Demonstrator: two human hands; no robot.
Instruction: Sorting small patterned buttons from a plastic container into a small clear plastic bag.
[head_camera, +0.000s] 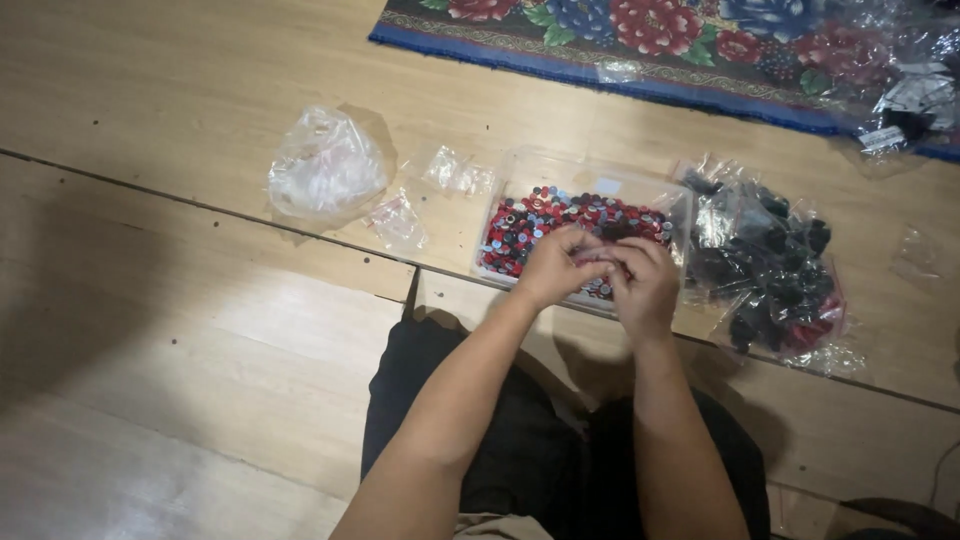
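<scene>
Nearest the camera, the person's two forearms rise from a lap in dark trousers (520, 440) and meet over the wooden floor (200, 330). The left hand (553, 266) and the right hand (645, 282) are pressed close together, fingertips bunched and touching; whatever small piece they pinch between them is hidden by the fingers, so its direction and long axis cannot be told, nor whether either hand truly clamps anything. Directly beneath and just beyond the hands lies a clear plastic tray (600, 183), its long side running left to right and tilted slightly down toward the right, filled with small red and black caps (520, 225). Just beside the tray on the right sits a clear bag of dark parts (770, 265), touching or nearly touching the tray's edge. To the left of the tray lie two small crumpled clear packets (400, 220), and farther left a larger scrunched clear bag (325, 170). Farthest off, a floral rug (640, 35) with a blue border crosses the top, more clear wrapping (915, 95) resting at its right end.
</scene>
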